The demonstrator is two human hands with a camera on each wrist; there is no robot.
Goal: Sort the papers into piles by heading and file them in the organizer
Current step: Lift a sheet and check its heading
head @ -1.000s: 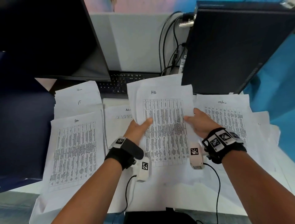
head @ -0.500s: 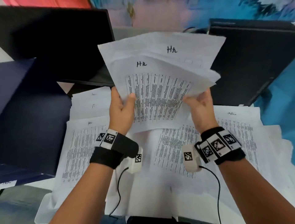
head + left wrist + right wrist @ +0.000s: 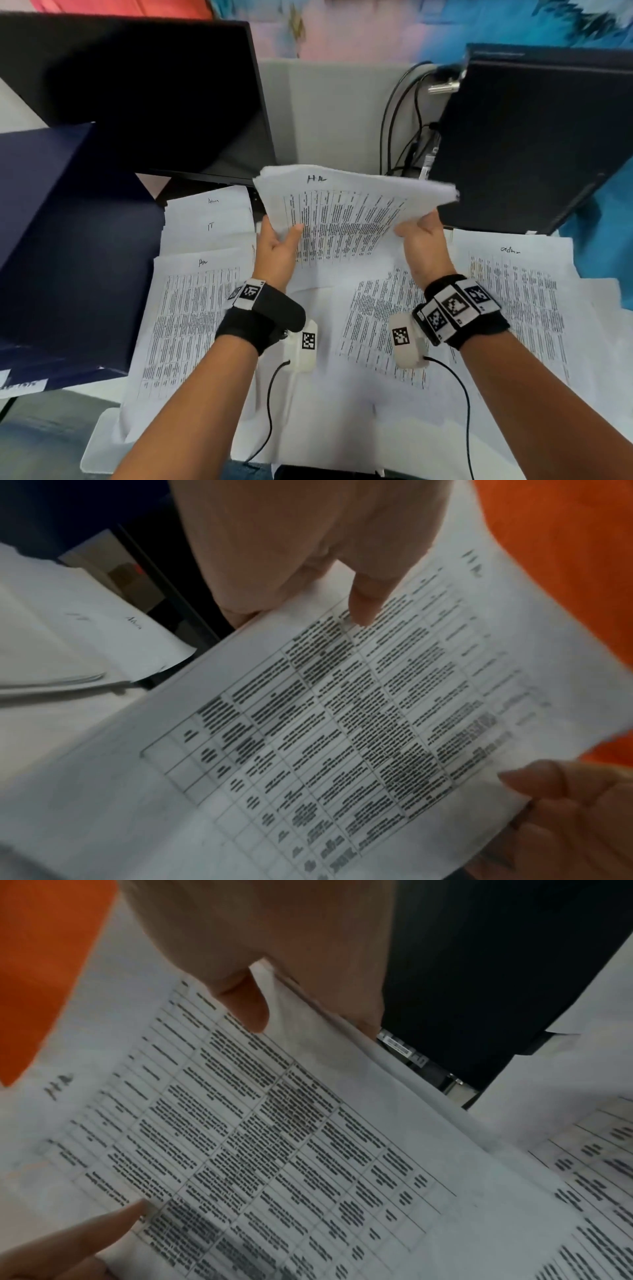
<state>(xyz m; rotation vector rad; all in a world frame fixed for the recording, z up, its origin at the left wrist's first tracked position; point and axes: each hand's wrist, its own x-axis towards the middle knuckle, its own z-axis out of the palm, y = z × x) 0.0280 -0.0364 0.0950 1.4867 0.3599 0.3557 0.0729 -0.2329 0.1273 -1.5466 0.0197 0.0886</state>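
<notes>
Both hands hold a stack of white sheets headed "HR" (image 3: 346, 209) above the desk, tilted away from me. My left hand (image 3: 279, 241) grips its left edge, thumb on the printed table; in the left wrist view that thumb lies on the stack (image 3: 342, 723). My right hand (image 3: 419, 236) grips the right edge; the right wrist view shows its thumb on the stack (image 3: 274, 1123). Below lie more papers: an "HR" sheet (image 3: 191, 315) at left, "Admin" and "IT" sheets (image 3: 209, 219) behind it, an "Admin" sheet (image 3: 520, 294) at right, and a sheet (image 3: 376, 318) in the middle.
A dark blue box-like organizer (image 3: 65, 246) stands at the left. A black monitor (image 3: 144, 96) rises behind it. A black computer tower (image 3: 534, 137) with cables (image 3: 407, 130) stands at the back right. A grey partition (image 3: 329, 113) closes the back.
The HR stack was lifted off the desk with both hands, raised high and fanned, and is now lowered somewhat with its sheets squared together. The view has shifted upward.
</notes>
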